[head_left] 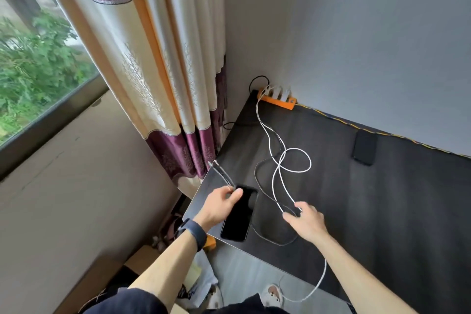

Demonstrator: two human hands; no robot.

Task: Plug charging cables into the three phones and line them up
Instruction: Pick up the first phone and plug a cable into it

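A black phone (239, 214) lies screen up near the front left corner of the dark table (382, 199). My left hand (219, 208) rests at its upper left edge, fingers closed on the ends of thin cables (221, 173) that stick up to the left. My right hand (305, 223) pinches a loop of white cables (293, 168) that run back to the orange power strip (276, 98) against the wall. A second black phone (365, 147) lies at the back by the wall. No third phone is visible.
A cream and purple curtain (163, 79) hangs beside the table's left edge, next to a window (35, 71). One white cable (319, 282) droops over the table's front edge toward my feet. Cardboard boxes (112, 275) stand on the floor at lower left.
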